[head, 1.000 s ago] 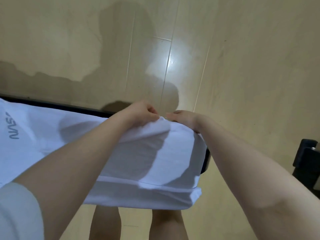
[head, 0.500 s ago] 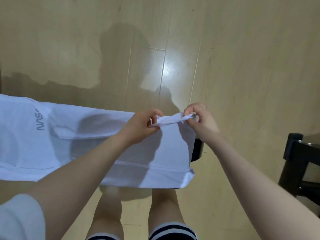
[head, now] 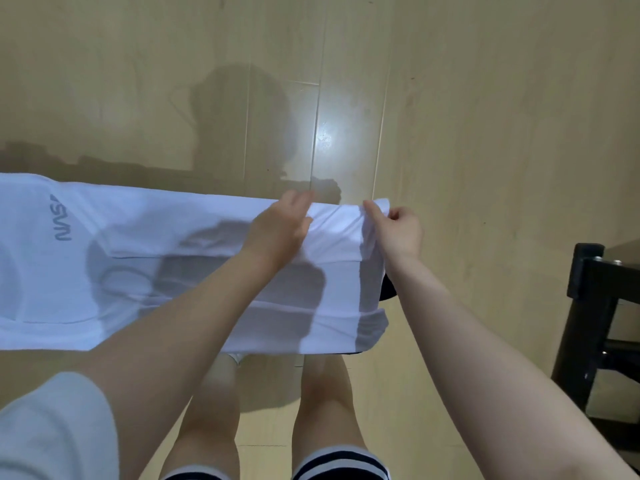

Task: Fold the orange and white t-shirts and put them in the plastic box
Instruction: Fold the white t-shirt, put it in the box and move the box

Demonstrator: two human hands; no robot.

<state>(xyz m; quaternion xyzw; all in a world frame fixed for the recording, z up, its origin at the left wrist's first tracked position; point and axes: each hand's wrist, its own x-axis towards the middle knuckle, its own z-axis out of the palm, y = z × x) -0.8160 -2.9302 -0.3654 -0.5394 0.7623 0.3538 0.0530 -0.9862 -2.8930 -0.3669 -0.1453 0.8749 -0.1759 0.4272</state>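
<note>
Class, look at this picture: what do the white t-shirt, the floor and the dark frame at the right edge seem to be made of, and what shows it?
White t-shirt: soft knit cloth, probably cotton; it creases and drapes.
Floor: pale wood-look boards, maybe laminate; seams and a glossy glare.
Dark frame: black, matte, wood or metal; unclear.

The t-shirt (head: 166, 271) lies spread across a surface whose edge (head: 388, 292) shows only just beyond the shirt's right end. The left hand (head: 280, 230) rests on the shirt near its far right corner; the right hand (head: 398, 233) holds that corner just beside it. The lettering (head: 62, 220) sits toward the shirt's left end. Below the near hem are the person's legs (head: 325, 403). A piece of furniture (head: 595, 327) stands well to the right, on the floor (head: 485, 116).
</note>
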